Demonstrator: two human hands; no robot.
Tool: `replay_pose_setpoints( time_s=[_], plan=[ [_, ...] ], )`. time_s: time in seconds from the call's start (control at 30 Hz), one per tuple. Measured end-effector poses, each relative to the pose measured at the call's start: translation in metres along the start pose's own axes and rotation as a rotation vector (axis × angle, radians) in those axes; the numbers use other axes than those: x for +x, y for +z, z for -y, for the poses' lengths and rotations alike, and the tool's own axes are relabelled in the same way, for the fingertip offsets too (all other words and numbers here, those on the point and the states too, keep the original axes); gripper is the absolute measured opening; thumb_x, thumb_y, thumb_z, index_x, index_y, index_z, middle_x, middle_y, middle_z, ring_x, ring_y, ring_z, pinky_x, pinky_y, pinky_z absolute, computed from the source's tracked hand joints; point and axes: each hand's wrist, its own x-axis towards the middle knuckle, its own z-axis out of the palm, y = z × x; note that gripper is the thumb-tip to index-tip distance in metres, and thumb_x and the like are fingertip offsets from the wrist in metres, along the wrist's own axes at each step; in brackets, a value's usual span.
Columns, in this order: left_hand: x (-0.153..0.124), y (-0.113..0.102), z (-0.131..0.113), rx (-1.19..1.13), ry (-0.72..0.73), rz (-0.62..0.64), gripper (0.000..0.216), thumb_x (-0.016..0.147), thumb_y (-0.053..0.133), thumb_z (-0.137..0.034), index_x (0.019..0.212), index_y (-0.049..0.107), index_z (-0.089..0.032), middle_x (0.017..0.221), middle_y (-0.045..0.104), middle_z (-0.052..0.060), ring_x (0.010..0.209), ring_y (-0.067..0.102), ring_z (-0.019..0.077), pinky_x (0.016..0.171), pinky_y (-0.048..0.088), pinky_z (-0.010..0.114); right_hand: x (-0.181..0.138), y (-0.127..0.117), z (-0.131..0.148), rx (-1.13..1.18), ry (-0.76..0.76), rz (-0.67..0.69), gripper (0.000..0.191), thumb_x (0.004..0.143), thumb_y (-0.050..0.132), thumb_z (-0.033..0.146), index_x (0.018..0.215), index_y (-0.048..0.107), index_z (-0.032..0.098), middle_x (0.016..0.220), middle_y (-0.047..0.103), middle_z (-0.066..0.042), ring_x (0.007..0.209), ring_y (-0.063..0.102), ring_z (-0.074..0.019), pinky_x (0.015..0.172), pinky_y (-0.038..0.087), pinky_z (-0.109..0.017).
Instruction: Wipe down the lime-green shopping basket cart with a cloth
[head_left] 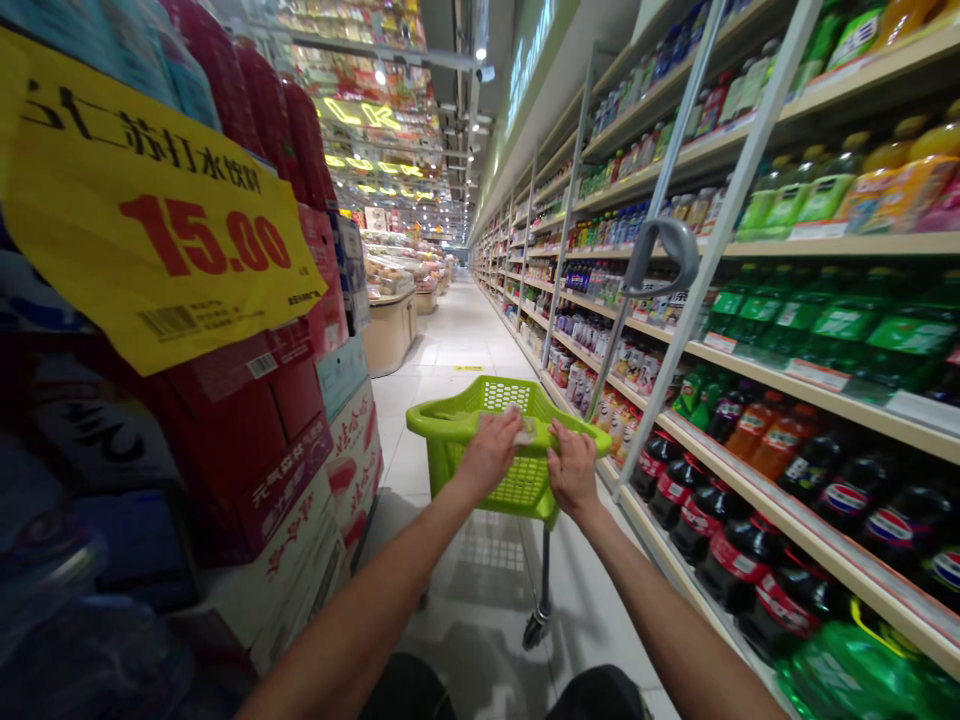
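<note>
A green plastic shopping cart (435,422) stands directly ahead of me in the aisle, its perforated basket on a grey leg with a dark caster. My left hand (489,455) is closed around the middle of its handle bar. Beside those fingertips lies a pale, see-through patch on the bar, too blurred to name. Further right, my right hand (574,468) grips the same bar, fingers curled over it. Little of the basket's inside shows past the hands, and I cannot make out anything in it.
Drink shelves (780,368) with several rows of bottles line the right side, close to the cart. A grey loop handle (660,258) hangs by an upright. Stacked drink cartons (262,440) under a yellow price sign (187,230) crowd the left. The tiled floor (469,345) runs ahead.
</note>
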Motion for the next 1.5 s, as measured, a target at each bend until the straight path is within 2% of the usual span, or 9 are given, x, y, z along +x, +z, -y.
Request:
replay_pose_setpoints(
  time_s=[0.1,0.3,0.4,0.53,0.63,0.77,1.03,1.27,1.5],
  plan=[
    [0.001,0.000,0.002,0.000,0.029,0.015,0.037,0.082,0.039,-0.012,0.117,0.048,-0.014,0.130,0.049,0.010,0.123,0.042,0.0204,0.104,0.033,0.044,-0.001,-0.002,-0.004,-0.014,-0.049,0.026,0.042,0.084,0.037,0.021,0.125,0.041,0.016,0.108,0.061,-0.008,0.102,0.052,-0.0196,0.095,0.026,-0.039],
    [-0.028,-0.047,0.088,0.093,-0.333,-0.195,0.027,0.082,0.041,-0.018,0.104,0.055,-0.014,0.117,0.059,0.011,0.115,0.050,0.0234,0.099,0.038,0.046,-0.002,-0.001,-0.004,-0.003,0.000,-0.039,0.042,0.084,0.036,0.020,0.125,0.041,0.018,0.102,0.064,-0.006,0.098,0.054,-0.0196,0.097,0.025,-0.041],
    [-0.020,-0.036,0.070,0.036,-0.329,-0.209,0.028,0.082,0.040,-0.017,0.106,0.054,-0.014,0.114,0.060,0.011,0.109,0.054,0.0220,0.095,0.043,0.043,-0.001,0.002,0.001,0.005,0.030,-0.050,0.041,0.083,0.035,0.021,0.124,0.042,0.017,0.100,0.064,-0.006,0.097,0.054,-0.0197,0.095,0.026,-0.040],
    [-0.006,-0.010,0.026,-0.040,-0.080,-0.100,0.032,0.079,0.044,-0.013,0.110,0.053,-0.015,0.124,0.055,0.010,0.116,0.049,0.0193,0.099,0.040,0.041,-0.002,0.002,-0.001,-0.023,-0.016,-0.033,0.039,0.084,0.036,0.021,0.122,0.044,0.017,0.103,0.063,-0.007,0.098,0.053,-0.0195,0.095,0.026,-0.039],
    [-0.015,-0.020,0.041,-0.012,-0.104,-0.076,0.034,0.078,0.045,-0.012,0.111,0.053,-0.016,0.124,0.054,0.010,0.118,0.047,0.0193,0.101,0.039,0.042,-0.003,-0.002,-0.008,-0.047,-0.056,-0.004,0.038,0.084,0.036,0.021,0.121,0.045,0.016,0.105,0.062,-0.009,0.100,0.053,-0.0197,0.095,0.027,-0.038],
    [-0.031,-0.042,0.077,0.068,-0.319,-0.211,0.030,0.079,0.043,-0.014,0.107,0.055,-0.015,0.119,0.058,0.011,0.115,0.050,0.0223,0.100,0.039,0.045,-0.004,-0.003,-0.008,-0.066,-0.040,-0.006,0.037,0.084,0.036,0.021,0.119,0.046,0.016,0.104,0.062,-0.009,0.101,0.052,-0.0197,0.096,0.026,-0.038],
    [-0.010,-0.008,0.015,-0.072,-0.011,-0.086,0.035,0.081,0.042,-0.014,0.115,0.050,-0.016,0.127,0.052,0.010,0.121,0.045,0.0187,0.102,0.038,0.042,-0.003,-0.005,-0.001,-0.083,-0.046,0.010,0.036,0.084,0.037,0.022,0.118,0.046,0.016,0.106,0.061,-0.009,0.102,0.052,-0.0198,0.096,0.025,-0.038],
    [-0.026,-0.034,0.060,0.064,-0.332,-0.247,0.031,0.080,0.041,-0.013,0.107,0.054,-0.015,0.119,0.057,0.012,0.116,0.049,0.0228,0.101,0.035,0.049,-0.003,-0.002,0.004,-0.077,-0.036,-0.011,0.035,0.084,0.037,0.022,0.117,0.047,0.015,0.104,0.062,-0.009,0.102,0.051,-0.0209,0.096,0.025,-0.040],
    [0.008,-0.005,-0.002,-0.070,-0.016,0.026,0.035,0.078,0.047,-0.014,0.112,0.052,-0.016,0.125,0.054,0.010,0.119,0.045,0.0197,0.102,0.036,0.042,-0.004,0.003,0.013,-0.047,-0.064,0.001,0.041,0.084,0.037,0.023,0.125,0.041,0.016,0.109,0.060,-0.010,0.105,0.051,-0.0219,0.096,0.027,-0.042]
  ],
)
